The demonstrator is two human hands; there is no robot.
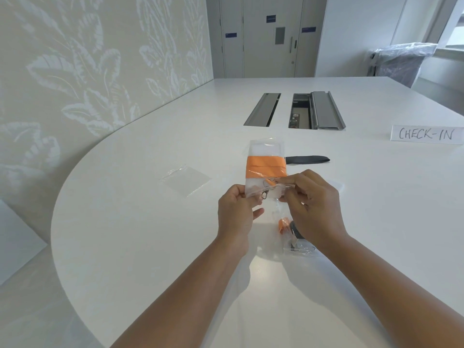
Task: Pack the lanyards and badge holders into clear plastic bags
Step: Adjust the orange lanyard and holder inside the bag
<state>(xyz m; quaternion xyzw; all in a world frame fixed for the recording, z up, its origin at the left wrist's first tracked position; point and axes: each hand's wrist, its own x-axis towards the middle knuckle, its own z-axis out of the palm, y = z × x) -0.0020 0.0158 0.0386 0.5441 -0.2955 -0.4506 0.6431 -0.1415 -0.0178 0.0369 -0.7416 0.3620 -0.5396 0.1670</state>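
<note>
Bag [266,172] of clear plastic, raised above the white table [150,247] between both hands, closed end pointing away, mouth at the near end. Inside: badge holder [265,149], pale and flat, filling most of the bag, with orange lanyard [266,168] wound in flat bands across its middle. Metal clip [265,195] of the lanyard down by the mouth, within the plastic as far as can be told. Left hand [236,212] at the near left corner, thumb and curled fingers pinching the plastic. Right hand [313,204] at the near right edge, thumb and forefinger pinched tight on the bag's mouth, remaining fingers curled beneath.

Second bag [292,244] flat on the table just under the right wrist and partly hidden by it. Contents: an orange roll, something dark beside that, and thin metal hooks toward the near end. Empty bag [187,179] lying flat to the left, well apart from the hands. Dark strap [307,159] loose on the table just behind the held bag. Farther back, two hatches [262,109] sunk in the tabletop, the right one with lid flipped open and dark fittings dimly visible inside. Handwritten CHECK-IN card [426,134] standing at the far right.
</note>
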